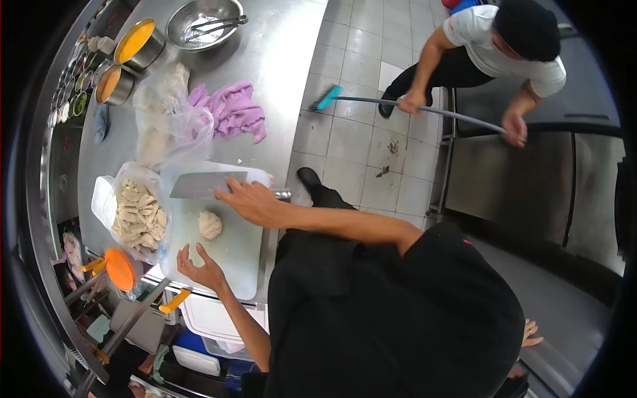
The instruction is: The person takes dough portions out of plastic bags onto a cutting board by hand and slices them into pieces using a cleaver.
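1 cleaver [199,186], 1 cutting bd [235,268], 1 rnd lump [210,225], 2 pots [152,53].

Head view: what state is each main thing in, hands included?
Right hand, closed on the cleaver
Left hand, open, empty
Cleaver, held over the board
Pale lump, in one piece
Pale strips, heaped
Purple cloth, crumpled
Metal bowl, holding tongs
Two pots, uncovered
Broom, held by another person

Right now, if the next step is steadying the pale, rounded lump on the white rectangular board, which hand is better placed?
Probably the left hand: it is empty, open and beside the lump on the board. The right hand is on the broad steel cleaver.
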`<move>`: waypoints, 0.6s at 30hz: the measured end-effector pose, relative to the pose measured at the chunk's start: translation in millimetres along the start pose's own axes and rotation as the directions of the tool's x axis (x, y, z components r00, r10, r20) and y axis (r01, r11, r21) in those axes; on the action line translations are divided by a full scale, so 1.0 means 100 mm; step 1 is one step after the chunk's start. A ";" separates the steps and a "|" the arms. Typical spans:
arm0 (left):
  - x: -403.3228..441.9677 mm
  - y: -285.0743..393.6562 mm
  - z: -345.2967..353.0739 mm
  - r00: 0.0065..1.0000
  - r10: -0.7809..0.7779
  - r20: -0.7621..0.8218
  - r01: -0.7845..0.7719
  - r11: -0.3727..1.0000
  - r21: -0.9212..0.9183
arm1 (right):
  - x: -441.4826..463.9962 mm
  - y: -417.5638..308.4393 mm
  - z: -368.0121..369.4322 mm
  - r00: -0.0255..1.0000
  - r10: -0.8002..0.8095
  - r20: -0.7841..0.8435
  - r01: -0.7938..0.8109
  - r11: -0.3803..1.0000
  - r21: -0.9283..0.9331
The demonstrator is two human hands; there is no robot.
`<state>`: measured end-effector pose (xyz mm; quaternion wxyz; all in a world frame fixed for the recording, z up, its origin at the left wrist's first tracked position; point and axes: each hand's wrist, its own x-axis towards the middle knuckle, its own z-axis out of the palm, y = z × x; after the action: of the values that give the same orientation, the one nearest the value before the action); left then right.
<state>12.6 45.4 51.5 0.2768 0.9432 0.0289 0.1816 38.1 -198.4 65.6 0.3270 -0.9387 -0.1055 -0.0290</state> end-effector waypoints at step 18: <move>-0.80 -0.72 -0.62 0.996 -0.027 0.090 0.047 0.971 -0.232 | -1.09 -0.32 0.43 0.937 0.236 -0.256 -0.194 0.964 0.180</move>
<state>-81.1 125.8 35.5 0.3904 0.9102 0.0128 0.1376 -76.3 -167.2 38.0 0.4105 -0.9036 0.0426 -0.1152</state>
